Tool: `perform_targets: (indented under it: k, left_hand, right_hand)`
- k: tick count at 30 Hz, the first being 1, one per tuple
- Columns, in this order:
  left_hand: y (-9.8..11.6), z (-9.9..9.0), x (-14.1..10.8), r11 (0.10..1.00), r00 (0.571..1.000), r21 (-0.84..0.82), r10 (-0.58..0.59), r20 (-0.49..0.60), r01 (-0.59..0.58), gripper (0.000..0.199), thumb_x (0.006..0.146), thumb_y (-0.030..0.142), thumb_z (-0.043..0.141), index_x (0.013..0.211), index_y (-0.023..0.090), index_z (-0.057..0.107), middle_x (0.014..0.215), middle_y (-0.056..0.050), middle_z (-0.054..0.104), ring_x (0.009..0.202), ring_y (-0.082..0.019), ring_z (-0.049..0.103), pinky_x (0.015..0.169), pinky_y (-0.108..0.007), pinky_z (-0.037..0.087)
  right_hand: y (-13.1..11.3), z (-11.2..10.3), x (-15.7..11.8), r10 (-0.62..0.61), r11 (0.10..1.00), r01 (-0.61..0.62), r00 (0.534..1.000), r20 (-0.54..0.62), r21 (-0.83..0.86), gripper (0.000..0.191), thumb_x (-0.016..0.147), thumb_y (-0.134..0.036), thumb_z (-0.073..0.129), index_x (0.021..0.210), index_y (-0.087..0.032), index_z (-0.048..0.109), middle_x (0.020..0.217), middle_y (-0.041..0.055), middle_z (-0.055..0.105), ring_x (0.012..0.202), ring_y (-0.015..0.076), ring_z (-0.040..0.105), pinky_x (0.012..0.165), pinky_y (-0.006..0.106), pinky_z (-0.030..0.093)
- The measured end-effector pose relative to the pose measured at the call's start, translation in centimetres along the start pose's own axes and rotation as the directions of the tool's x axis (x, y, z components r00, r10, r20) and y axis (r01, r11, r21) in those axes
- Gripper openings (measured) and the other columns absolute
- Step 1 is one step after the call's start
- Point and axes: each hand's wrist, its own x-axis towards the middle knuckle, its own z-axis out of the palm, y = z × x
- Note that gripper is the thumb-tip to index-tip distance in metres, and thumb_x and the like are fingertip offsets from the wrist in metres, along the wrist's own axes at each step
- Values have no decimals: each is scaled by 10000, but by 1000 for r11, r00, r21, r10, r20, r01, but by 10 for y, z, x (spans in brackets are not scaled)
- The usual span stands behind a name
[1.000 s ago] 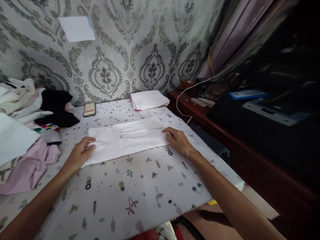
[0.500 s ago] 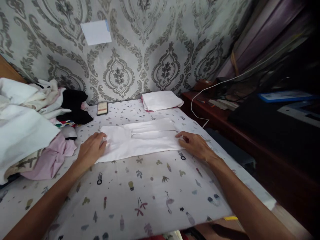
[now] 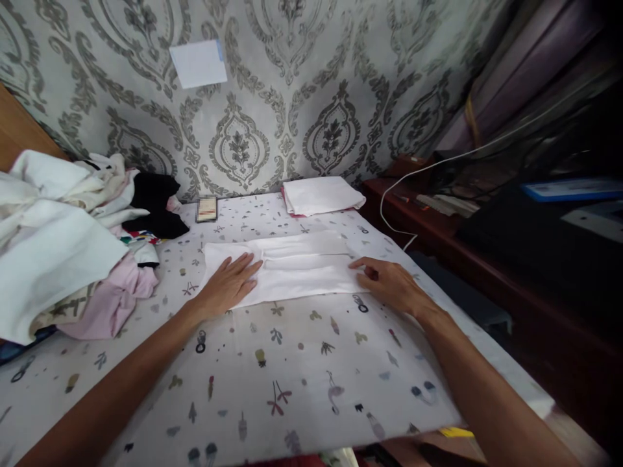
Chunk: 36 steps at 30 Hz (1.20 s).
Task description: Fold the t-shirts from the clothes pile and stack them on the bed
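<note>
A white garment (image 3: 306,279) lies folded into a long strip across the patterned sheet, with a lengthwise gap between its folds. My left hand (image 3: 231,282) rests flat on the strip's left part, fingers spread. At the right end is my right hand (image 3: 384,279), its fingers curled and the fingertips touching the cloth edge; whether it pinches any fabric is hard to see.
Crumpled clothes (image 3: 73,253) are heaped at the left. By the wall lie a small framed card (image 3: 207,209) and a folded white cloth (image 3: 321,194). A dark red desk (image 3: 438,227) with a white cable (image 3: 382,204) stands at the right.
My left hand has moved right from the garment's left end onto its surface and flattened out. My right hand remains at the right end. The view has shifted slightly.
</note>
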Motion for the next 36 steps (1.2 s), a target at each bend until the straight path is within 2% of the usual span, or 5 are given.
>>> perform_targets:
  k: [9,18,24,31,36]
  left_hand:
    - [19,-8,-7,995,986,45,96,-138,-90,573,1069,493,174,1571,246,296,1655,-77,276,1537,-209,214,1268,-469,102]
    - [42,-9,-10,924,912,-93,380,151,-370,588,1061,537,215,1609,332,156,1675,24,162,1554,-186,106,1267,-417,-25]
    - [43,-16,-15,908,908,-184,401,119,-377,539,1063,502,278,1565,312,315,1650,12,283,1544,-181,182,1273,-441,14]
    - [8,-28,-33,972,977,-214,57,-206,-102,402,1037,398,346,1270,221,621,1310,-91,677,1231,-240,602,1122,-453,390]
    - [-45,-38,-47,857,874,-433,-414,-253,281,288,910,371,449,1051,193,626,943,-62,713,882,-219,664,799,-342,513]
  right_hand:
    - [4,-1,3,-25,996,24,1000,7,80,324,785,-290,521,1005,-217,747,658,-22,616,575,131,514,589,264,388]
    - [5,2,2,23,999,-19,994,-107,36,308,785,-271,517,983,-203,744,746,19,665,658,172,586,645,302,435]
    - [-47,16,0,-264,954,283,950,-169,102,296,907,-322,488,1039,-196,721,1054,102,703,966,246,659,829,373,527]
    - [-136,60,23,-593,803,579,799,96,141,382,995,-257,401,1288,-193,638,1416,131,591,1309,270,532,1092,480,431]
    - [-167,89,53,-439,898,441,894,86,-5,377,984,-192,405,1286,-119,619,1419,193,540,1287,298,503,1074,463,409]
